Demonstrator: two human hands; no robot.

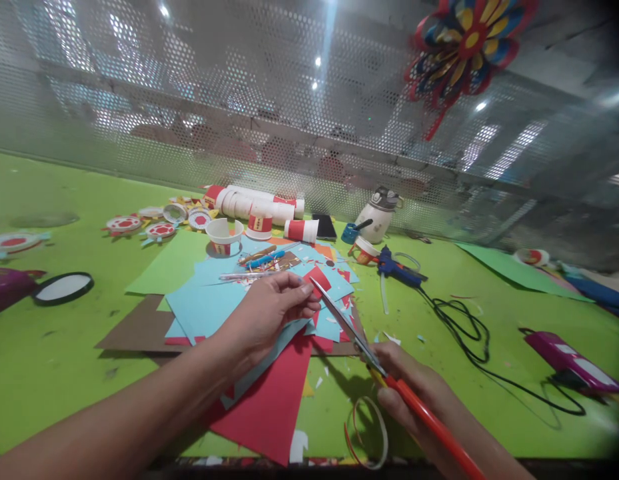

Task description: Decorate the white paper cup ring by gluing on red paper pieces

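A person's left hand (276, 310) pinches a small red piece (320, 283) of paper between thumb and fingers, above a heap of cut sheets on a green worktop (54, 400). The right hand (422, 380) is closed around the red handles of a pair of scissors (400, 389), whose blade tips reach the piece. Beneath the left hand lie blue sheets (209, 283), with a larger red sheet (272, 403) angled toward the worktop's near edge and pens (264, 259) on the pile. Paper cups (302, 231) stand and lie behind, near a phone (325, 227) and a white bottle (376, 220). At right, a blue glue gun (399, 268) trails its black cord (462, 361); a curled strip (384, 437) rests in the foreground.
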